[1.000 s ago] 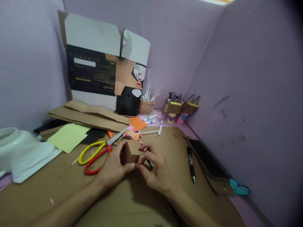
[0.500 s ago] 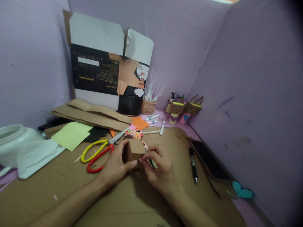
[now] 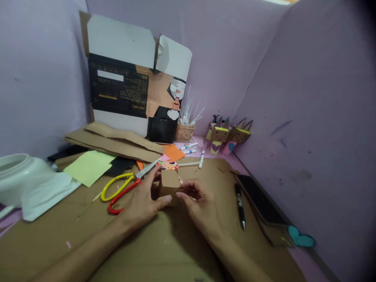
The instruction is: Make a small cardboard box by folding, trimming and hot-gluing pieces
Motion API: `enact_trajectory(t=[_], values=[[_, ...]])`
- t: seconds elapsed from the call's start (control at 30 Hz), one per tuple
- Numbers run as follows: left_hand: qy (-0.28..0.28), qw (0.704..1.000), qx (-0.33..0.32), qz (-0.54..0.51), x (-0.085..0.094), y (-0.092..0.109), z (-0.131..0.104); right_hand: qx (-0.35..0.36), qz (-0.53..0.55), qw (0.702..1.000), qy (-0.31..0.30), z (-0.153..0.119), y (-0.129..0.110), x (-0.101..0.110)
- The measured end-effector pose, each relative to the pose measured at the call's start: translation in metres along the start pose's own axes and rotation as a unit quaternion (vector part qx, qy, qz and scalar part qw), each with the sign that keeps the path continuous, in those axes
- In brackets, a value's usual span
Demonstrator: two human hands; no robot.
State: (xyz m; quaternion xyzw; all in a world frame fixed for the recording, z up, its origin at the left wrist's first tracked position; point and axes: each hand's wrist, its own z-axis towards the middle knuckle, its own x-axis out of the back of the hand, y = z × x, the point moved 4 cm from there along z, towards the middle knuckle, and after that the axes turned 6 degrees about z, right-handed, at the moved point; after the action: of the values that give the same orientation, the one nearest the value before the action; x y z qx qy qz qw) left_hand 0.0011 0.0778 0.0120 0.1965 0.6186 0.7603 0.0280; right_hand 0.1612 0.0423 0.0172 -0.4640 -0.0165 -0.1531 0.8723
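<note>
A small brown cardboard box [image 3: 170, 179] stands between my hands on the cardboard sheet [image 3: 138, 254]. My left hand [image 3: 143, 199] grips its left side, with the thumb along the near face. The fingers of my right hand [image 3: 198, 205] are closed in a pinch at the box's right near edge. Its fingertips partly cover that side. Just left of my left hand lie scissors [image 3: 117, 207] with one yellow and one red handle, blades pointing away. Behind the box is a flower-patterned piece [image 3: 167, 165].
Cardboard strips [image 3: 117, 141], green paper [image 3: 89, 168] and a white jar [image 3: 23, 176] are at left. A big unfolded carton [image 3: 117, 86] leans on the wall. Markers [image 3: 201, 159] and cardboard animal figures [image 3: 220, 135] stand behind. A pen [image 3: 240, 207] and phone [image 3: 261, 199] lie right.
My right hand's fingers have shifted slightly up along the box's edge. A thin dark strip seen below those fingers before no longer shows. The left hand keeps its hold.
</note>
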Motion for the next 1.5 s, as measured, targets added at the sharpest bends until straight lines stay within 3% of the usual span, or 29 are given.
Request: enact_trajectory(t=[0.1, 0.17, 0.33, 0.53, 0.9, 1.07, 1.4, 1.5], values=[[-0.035, 0.999, -0.01, -0.018, 0.002, 0.006, 0.002, 0.035, 0.005, 0.998, -0.045, 0.001, -0.004, -0.003], [-0.027, 0.999, -0.012, 0.026, 0.008, 0.011, 0.003, 0.057, 0.009, 0.996, -0.07, 0.001, -0.007, -0.004], [-0.031, 0.99, -0.032, 0.133, 0.014, 0.016, 0.004, 0.054, 0.001, 0.996, -0.067, 0.003, -0.006, -0.001], [0.039, 0.947, -0.13, 0.29, 0.016, 0.024, -0.003, 0.097, -0.039, 0.99, -0.09, 0.004, -0.016, 0.0], [0.024, 0.927, -0.174, 0.332, 0.01, 0.028, -0.007, 0.172, -0.129, 0.97, -0.115, -0.001, -0.02, -0.002], [0.034, 0.935, -0.141, 0.322, 0.011, 0.025, -0.005, 0.208, -0.191, 0.953, -0.107, -0.006, -0.018, -0.003], [0.057, 0.947, -0.104, 0.298, 0.015, 0.025, 0.0, 0.159, -0.324, 0.926, -0.111, -0.017, -0.02, -0.019], [0.053, 0.946, -0.103, 0.304, 0.014, 0.027, -0.001, 0.112, -0.324, 0.932, -0.115, -0.017, -0.023, -0.02]])
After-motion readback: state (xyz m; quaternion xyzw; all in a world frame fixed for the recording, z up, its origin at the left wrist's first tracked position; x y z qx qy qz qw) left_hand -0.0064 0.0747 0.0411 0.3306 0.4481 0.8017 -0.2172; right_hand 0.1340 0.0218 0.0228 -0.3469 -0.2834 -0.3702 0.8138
